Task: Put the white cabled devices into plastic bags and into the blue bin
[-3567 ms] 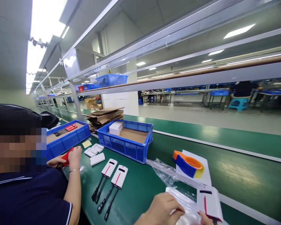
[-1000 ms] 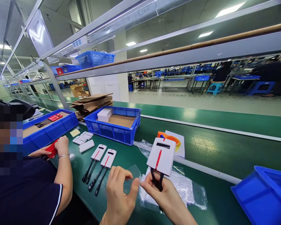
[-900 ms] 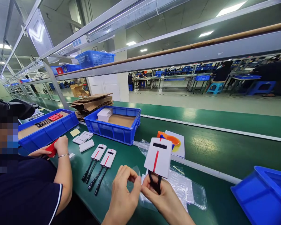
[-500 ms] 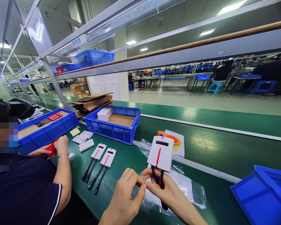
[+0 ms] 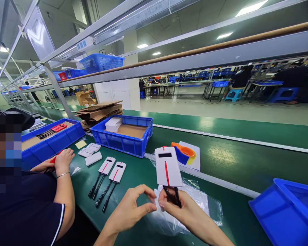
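My right hand [image 5: 178, 206] grips the black handles of a tool whose head sits in a white card sleeve with a red stripe [image 5: 167, 166], held upright. My left hand [image 5: 133, 208] is just left of it, thumb and fingers pinched on the edge of a clear plastic bag [image 5: 195, 208] that lies under both hands on the green bench. Two more sleeved tools [image 5: 110, 177] lie side by side to the left.
A co-worker in a dark shirt sits at left, a hand [image 5: 63, 160] by a red part. Blue bins stand at left [image 5: 51, 143], at centre [image 5: 123, 135] and at right [image 5: 287, 212]. An orange and blue tape dispenser [image 5: 183, 153] rests on white paper. Flat cardboard [image 5: 100, 111] is stacked behind.
The sleeved tool in my right hand has tilted slightly left. My left hand has shifted a little down and left while staying pinched on the bag edge. The co-worker's hand opened slightly.
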`<state>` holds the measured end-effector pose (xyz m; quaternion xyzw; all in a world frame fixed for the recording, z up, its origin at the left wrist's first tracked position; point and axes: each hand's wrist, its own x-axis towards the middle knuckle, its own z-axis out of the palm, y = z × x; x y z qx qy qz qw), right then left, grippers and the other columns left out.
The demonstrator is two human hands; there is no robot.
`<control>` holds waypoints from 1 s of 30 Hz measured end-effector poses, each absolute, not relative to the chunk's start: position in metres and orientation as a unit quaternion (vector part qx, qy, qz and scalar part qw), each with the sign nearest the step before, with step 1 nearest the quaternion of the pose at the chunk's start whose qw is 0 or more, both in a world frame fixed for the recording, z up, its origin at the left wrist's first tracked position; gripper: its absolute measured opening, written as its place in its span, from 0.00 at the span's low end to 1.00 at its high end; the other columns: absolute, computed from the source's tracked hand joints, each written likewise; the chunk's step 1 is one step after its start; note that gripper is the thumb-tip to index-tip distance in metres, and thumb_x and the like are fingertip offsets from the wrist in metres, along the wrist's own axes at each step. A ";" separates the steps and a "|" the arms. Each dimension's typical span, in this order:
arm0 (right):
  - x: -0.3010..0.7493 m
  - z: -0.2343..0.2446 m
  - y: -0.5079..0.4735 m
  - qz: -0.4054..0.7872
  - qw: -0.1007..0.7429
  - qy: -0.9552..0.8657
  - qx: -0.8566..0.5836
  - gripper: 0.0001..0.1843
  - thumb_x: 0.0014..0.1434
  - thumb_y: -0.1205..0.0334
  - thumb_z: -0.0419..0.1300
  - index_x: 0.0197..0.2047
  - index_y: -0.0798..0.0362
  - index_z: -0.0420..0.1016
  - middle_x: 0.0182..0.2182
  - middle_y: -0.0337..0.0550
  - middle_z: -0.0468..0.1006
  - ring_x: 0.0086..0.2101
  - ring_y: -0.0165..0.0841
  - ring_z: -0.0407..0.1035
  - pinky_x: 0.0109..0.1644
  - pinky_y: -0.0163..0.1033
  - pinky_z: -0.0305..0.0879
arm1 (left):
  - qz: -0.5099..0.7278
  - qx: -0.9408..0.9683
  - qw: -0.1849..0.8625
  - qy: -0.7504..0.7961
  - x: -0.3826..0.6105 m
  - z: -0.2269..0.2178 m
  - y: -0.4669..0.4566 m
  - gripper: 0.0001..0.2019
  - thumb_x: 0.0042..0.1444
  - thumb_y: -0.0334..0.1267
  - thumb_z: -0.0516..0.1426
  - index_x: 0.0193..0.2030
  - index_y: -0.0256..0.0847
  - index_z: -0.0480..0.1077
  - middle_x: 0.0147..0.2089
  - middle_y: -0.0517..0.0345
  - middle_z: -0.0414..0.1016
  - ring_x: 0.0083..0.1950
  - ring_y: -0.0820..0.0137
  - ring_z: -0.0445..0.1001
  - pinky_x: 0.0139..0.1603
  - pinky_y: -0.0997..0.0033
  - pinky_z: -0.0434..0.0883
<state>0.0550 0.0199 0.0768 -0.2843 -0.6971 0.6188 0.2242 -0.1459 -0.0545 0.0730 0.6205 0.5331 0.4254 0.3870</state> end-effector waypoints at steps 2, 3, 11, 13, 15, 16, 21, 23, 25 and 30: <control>0.056 0.078 0.021 0.612 0.225 -0.700 -0.293 0.13 0.63 0.51 0.60 0.34 0.51 0.69 0.30 0.35 0.65 0.31 0.32 0.56 0.34 0.37 0.53 | 0.434 0.600 0.413 0.530 -0.143 0.072 -0.051 0.08 0.63 0.39 0.61 0.33 0.40 0.75 0.31 0.59 0.76 0.36 0.67 0.73 0.40 0.72 0.69; 0.056 0.078 0.021 0.603 0.218 -0.706 -0.300 0.10 0.62 0.53 0.61 0.35 0.51 0.70 0.30 0.34 0.65 0.30 0.32 0.55 0.34 0.37 0.52 | 0.444 0.589 0.409 0.537 -0.141 0.071 -0.050 0.10 0.64 0.39 0.60 0.31 0.40 0.73 0.29 0.60 0.73 0.32 0.69 0.71 0.36 0.72 0.67; 0.063 0.079 0.018 0.637 0.154 -0.707 -0.267 0.05 0.57 0.64 0.62 0.33 0.50 0.68 0.30 0.33 0.66 0.31 0.31 0.55 0.34 0.35 0.52 | 0.437 0.620 0.344 0.553 -0.135 0.072 -0.052 0.14 0.65 0.41 0.56 0.29 0.39 0.73 0.27 0.61 0.69 0.29 0.71 0.63 0.30 0.73 0.58; 0.064 0.079 0.019 0.659 0.150 -0.691 -0.256 0.06 0.59 0.61 0.62 0.34 0.51 0.68 0.31 0.34 0.66 0.32 0.31 0.56 0.35 0.36 0.53 | 0.436 0.613 0.351 0.558 -0.139 0.073 -0.052 0.18 0.67 0.47 0.55 0.28 0.39 0.72 0.24 0.62 0.67 0.26 0.72 0.62 0.28 0.73 0.57; 0.065 0.078 0.021 0.662 0.155 -0.687 -0.256 0.08 0.61 0.58 0.63 0.34 0.51 0.69 0.31 0.34 0.67 0.32 0.32 0.57 0.35 0.36 0.54 | 0.431 0.606 0.360 0.564 -0.143 0.073 -0.052 0.23 0.69 0.52 0.52 0.28 0.40 0.71 0.23 0.63 0.63 0.25 0.72 0.60 0.27 0.73 0.56; 0.065 0.079 0.022 0.656 0.160 -0.690 -0.259 0.09 0.62 0.57 0.62 0.34 0.51 0.69 0.30 0.35 0.67 0.32 0.32 0.57 0.35 0.36 0.54 | 0.428 0.605 0.360 0.566 -0.144 0.073 -0.052 0.24 0.70 0.53 0.51 0.28 0.40 0.71 0.22 0.64 0.61 0.24 0.72 0.59 0.26 0.73 0.55; 0.067 0.082 0.030 0.574 0.230 -0.715 -0.325 0.20 0.66 0.44 0.58 0.29 0.49 0.71 0.29 0.38 0.70 0.33 0.37 0.64 0.39 0.39 0.59 | 0.432 0.614 0.328 0.573 -0.143 0.075 -0.053 0.24 0.71 0.52 0.49 0.28 0.41 0.69 0.23 0.64 0.60 0.25 0.72 0.58 0.26 0.73 0.55; 0.070 0.084 0.032 0.550 0.269 -0.701 -0.367 0.22 0.63 0.40 0.59 0.28 0.49 0.71 0.28 0.38 0.70 0.33 0.38 0.64 0.38 0.40 0.60 | 0.435 0.622 0.300 0.577 -0.142 0.074 -0.053 0.22 0.71 0.49 0.49 0.28 0.41 0.69 0.24 0.63 0.63 0.25 0.72 0.59 0.27 0.73 0.55; 0.073 0.086 0.033 0.552 0.287 -0.682 -0.385 0.20 0.59 0.40 0.62 0.29 0.49 0.73 0.28 0.38 0.70 0.32 0.38 0.64 0.38 0.40 0.61 | 0.434 0.635 0.269 0.580 -0.141 0.073 -0.053 0.21 0.72 0.46 0.49 0.29 0.41 0.69 0.26 0.62 0.67 0.26 0.71 0.61 0.27 0.73 0.57; 0.069 0.086 0.027 0.583 0.248 -0.682 -0.365 0.14 0.54 0.49 0.66 0.29 0.51 0.75 0.27 0.37 0.71 0.30 0.35 0.63 0.34 0.39 0.58 | 0.407 0.681 0.172 0.584 -0.140 0.064 -0.049 0.19 0.73 0.41 0.48 0.29 0.42 0.68 0.28 0.60 0.71 0.28 0.71 0.66 0.30 0.72 0.58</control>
